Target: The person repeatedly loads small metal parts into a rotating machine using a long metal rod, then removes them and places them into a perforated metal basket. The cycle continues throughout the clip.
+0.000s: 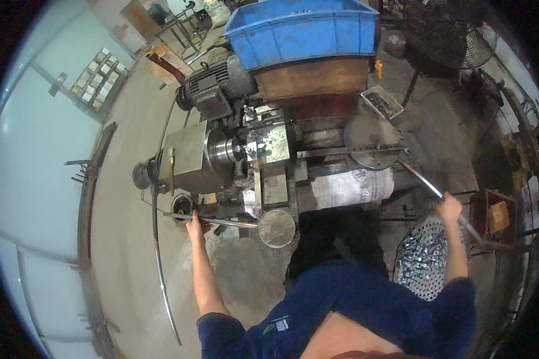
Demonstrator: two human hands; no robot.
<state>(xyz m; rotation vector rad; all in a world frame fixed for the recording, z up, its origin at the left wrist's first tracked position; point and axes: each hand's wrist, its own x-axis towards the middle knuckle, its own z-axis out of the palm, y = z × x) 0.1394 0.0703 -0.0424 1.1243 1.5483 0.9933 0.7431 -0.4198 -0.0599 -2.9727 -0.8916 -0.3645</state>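
**A:** What sits at the centre of the frame?

**B:** A grey metal lathe (239,161), seen from above, with one round handwheel (276,228) at its near edge and one larger round disc (372,141) to the right.

**A:** Where are the hands?

**B:** The left hand (193,224), centre left, is closed over a thin metal lever (212,221) lying along the lathe's front. The right hand (449,207), at the right, is wrapped around a long shiny lever bar (421,178) that slants up to the disc.

**A:** Any containers or labels?

**B:** One blue plastic crate (305,30) rests on a wooden box at the top centre. One white perforated basket (426,257) of small metal parts sits at lower right, below the right hand. One small rectangular tray (382,102) lies upper right. A rack of pale squares (99,75) stands upper left; their markings are too small to tell.
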